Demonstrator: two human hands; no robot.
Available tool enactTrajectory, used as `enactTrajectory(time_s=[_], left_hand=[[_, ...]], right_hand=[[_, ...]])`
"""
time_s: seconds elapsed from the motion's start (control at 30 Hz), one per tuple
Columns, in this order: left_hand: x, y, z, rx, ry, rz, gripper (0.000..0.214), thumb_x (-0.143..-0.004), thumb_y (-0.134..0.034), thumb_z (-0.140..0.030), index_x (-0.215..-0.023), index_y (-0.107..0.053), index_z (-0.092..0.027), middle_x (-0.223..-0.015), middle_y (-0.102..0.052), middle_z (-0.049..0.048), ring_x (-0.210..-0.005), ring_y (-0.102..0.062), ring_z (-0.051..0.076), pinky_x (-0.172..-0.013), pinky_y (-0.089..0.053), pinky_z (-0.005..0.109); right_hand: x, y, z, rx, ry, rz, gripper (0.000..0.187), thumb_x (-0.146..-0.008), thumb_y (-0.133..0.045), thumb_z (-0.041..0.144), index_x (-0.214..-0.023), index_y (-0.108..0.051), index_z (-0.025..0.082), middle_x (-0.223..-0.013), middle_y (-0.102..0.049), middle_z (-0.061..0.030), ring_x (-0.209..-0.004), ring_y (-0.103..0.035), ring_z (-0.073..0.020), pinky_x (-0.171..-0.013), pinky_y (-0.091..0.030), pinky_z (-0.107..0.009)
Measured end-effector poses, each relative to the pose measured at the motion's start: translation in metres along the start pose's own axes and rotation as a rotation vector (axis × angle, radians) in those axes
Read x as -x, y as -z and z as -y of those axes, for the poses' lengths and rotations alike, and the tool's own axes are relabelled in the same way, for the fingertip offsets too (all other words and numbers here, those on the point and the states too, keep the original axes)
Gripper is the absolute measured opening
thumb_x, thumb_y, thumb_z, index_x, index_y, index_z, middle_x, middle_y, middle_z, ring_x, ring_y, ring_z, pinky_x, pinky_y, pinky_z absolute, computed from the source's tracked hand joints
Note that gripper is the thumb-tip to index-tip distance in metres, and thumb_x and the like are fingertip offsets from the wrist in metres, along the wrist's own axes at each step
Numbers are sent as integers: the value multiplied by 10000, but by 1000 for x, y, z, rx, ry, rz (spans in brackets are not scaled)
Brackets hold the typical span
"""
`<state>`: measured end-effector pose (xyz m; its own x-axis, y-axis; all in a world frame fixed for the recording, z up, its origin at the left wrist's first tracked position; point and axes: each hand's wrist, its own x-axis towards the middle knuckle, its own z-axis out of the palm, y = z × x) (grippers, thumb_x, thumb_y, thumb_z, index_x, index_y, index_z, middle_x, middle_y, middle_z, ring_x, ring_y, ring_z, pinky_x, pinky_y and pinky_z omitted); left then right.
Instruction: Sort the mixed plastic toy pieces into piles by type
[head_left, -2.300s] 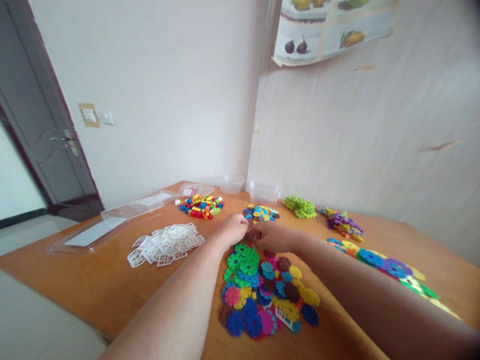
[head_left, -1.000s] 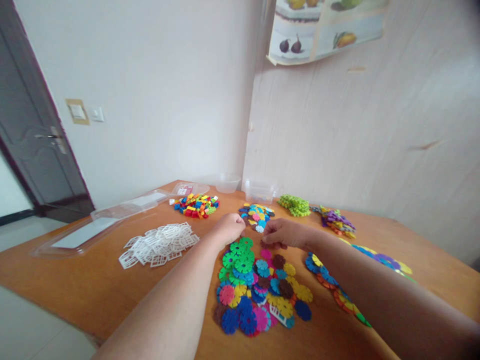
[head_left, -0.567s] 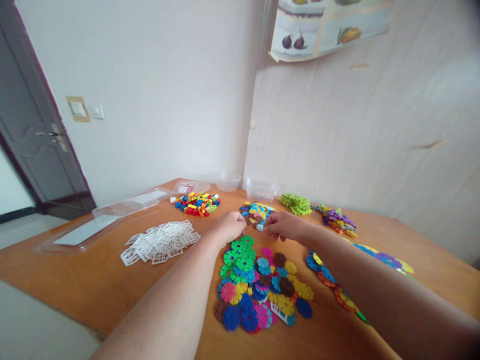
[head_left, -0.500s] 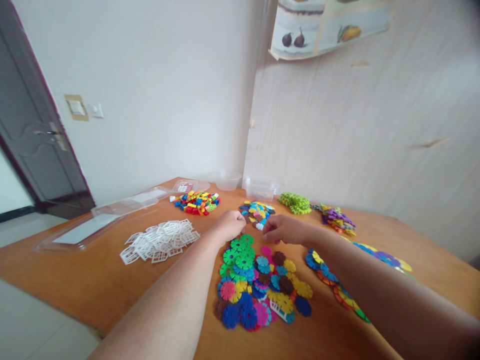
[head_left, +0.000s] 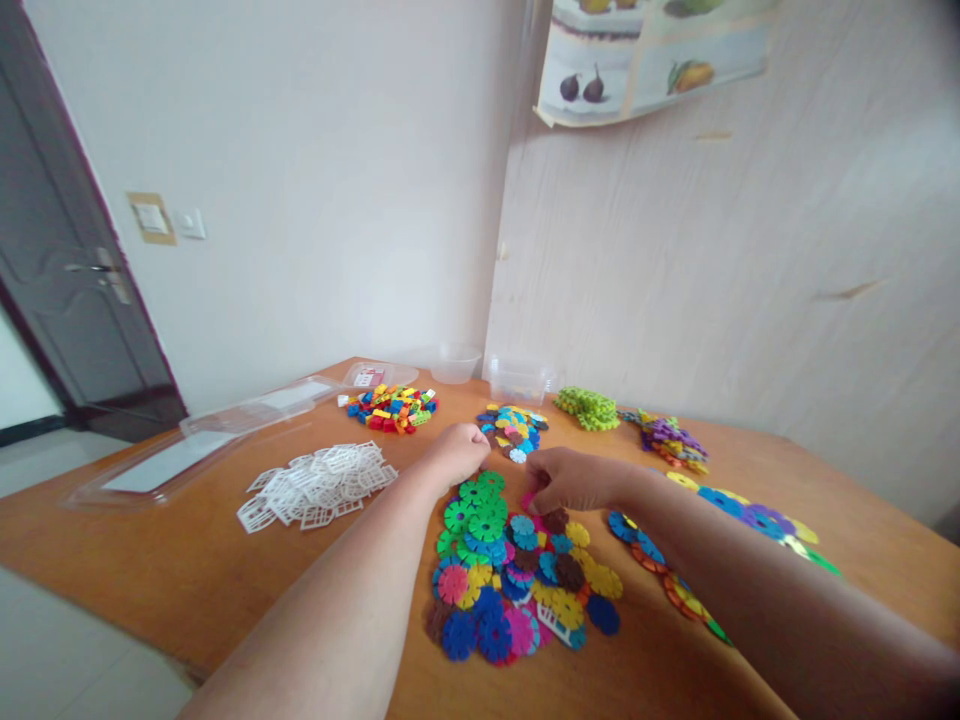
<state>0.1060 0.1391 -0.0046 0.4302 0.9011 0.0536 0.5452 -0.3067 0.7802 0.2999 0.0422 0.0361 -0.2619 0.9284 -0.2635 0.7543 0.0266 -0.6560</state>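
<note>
My left hand (head_left: 466, 448) is closed with its fingertips curled down at the far end of the green notched discs (head_left: 486, 518); whatever it may hold is hidden. Just right of it, my right hand (head_left: 564, 478) has thumb and fingers bent down onto a pink notched plastic disc (head_left: 528, 501), pinching at its edge. Below both hands spreads a loose pile of these flower-shaped discs, among them brown (head_left: 568, 572), yellow (head_left: 602, 579) and dark blue (head_left: 459, 634) ones. A white plastic frame piece (head_left: 553, 622) lies within the pile.
White frame pieces (head_left: 319, 485) are heaped at left, with coloured bricks (head_left: 391, 408) behind. Small discs (head_left: 516, 420), green pieces (head_left: 587, 408) and purple pieces (head_left: 670, 440) lie farther back. Clear tubs (head_left: 520, 378) stand by the wall. Joined discs (head_left: 757, 515) lie under my right forearm.
My right hand has moved down toward me, and its fingers now cover part of the pink disc. My left hand stays nearly in place. The camera view has shifted slightly.
</note>
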Motion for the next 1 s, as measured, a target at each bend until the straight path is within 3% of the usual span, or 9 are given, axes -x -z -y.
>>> enactTrajectory(time_s=[0.17,0.33,0.43,0.6,0.77,1.0], left_hand=[[-4,-2,6,-2,10,-2,184,-759,-551,-280,-843,-673,-171,-715,-699,32,-586,-589,131,-500,-380,204],[-6,-4,9,19,5,13,183,-782,-535,-304,-857,-653,-185,-726,-705,29,-564,-586,129,-499,-395,208],[-6,-4,8,28,-3,18,194,-786,-527,-303,-867,-654,-181,-734,-707,38,-563,-588,131,-492,-391,210],[-3,-3,5,2,-3,13,189,-772,-522,-281,-854,-664,-187,-750,-710,35,-577,-592,139,-486,-377,218],[-1,-1,2,14,-12,10,131,-729,-534,-239,-777,-639,-177,-763,-709,44,-600,-604,141,-481,-369,211],[1,-2,1,64,27,29,135,-729,-534,-244,-809,-620,-176,-773,-716,48,-581,-593,130,-468,-369,201]], right_hand=[[-13,-3,2,-201,-59,-109,162,-626,-708,144,-729,-587,178,-564,-583,44,-545,-559,-106,-522,-446,-202],[-37,2,-4,-554,-128,-470,152,-681,-649,100,-753,-542,180,-612,-584,24,-564,-574,-102,-572,-517,-220],[-39,5,-6,-564,-153,-543,162,-699,-635,92,-797,-543,183,-640,-595,13,-596,-595,-112,-592,-534,-231],[-12,7,-4,-195,-103,-354,113,-713,-646,167,-816,-601,173,-660,-606,5,-603,-594,-127,-454,-412,-191],[21,11,-1,84,-36,-97,115,-718,-654,210,-828,-653,177,-704,-637,-1,-643,-585,-131,-511,-391,-205],[56,10,5,267,45,66,455,-694,-750,449,-1070,-658,210,-875,-640,-21,-762,-583,-165,-598,-408,-230]])
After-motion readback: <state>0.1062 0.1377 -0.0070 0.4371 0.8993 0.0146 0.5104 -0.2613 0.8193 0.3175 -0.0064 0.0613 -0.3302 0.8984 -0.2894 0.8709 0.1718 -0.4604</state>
